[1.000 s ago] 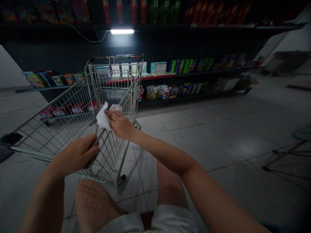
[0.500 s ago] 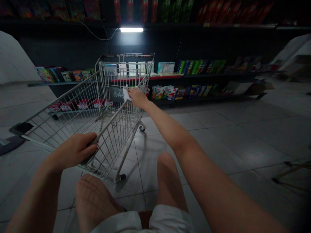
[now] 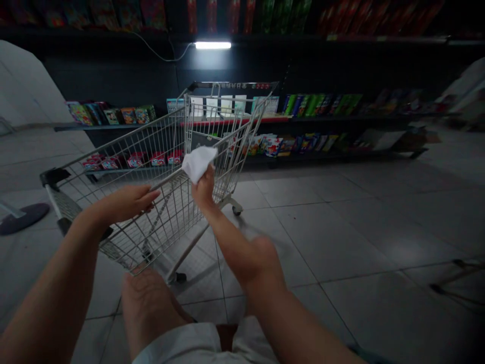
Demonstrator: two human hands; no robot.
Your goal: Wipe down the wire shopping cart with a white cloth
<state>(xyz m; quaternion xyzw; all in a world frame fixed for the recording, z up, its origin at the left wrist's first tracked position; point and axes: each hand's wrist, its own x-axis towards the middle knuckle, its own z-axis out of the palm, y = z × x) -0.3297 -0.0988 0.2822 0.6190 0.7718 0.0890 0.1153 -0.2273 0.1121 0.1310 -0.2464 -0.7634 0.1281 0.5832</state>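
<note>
A wire shopping cart point(image 3: 170, 202) stands at an angle before me, its handle end toward the shelves. My left hand point(image 3: 127, 205) lies over the near top rail close to the cart's front corner, fingers loosely curled on it and slightly blurred. My right hand point(image 3: 204, 188) is closed on a crumpled white cloth point(image 3: 199, 163) beside the middle of the same rail. The cloth sticks up above the fingers and overlaps the rail from my viewpoint; whether it touches the metal I cannot tell.
Behind the cart, dark shelves point(image 3: 322, 119) hold books, boxes and bagged goods. A lit tube lamp point(image 3: 212, 45) hangs beneath the upper shelf. On the tiled floor, a round post base point(image 3: 28, 218) stands left, and thin dark legs point(image 3: 460, 278) show at right.
My right hand has drawn the cloth back toward me along the rail, with more cloth showing. The cart has swung, its handle end shifting right. My left hand's grip looks looser.
</note>
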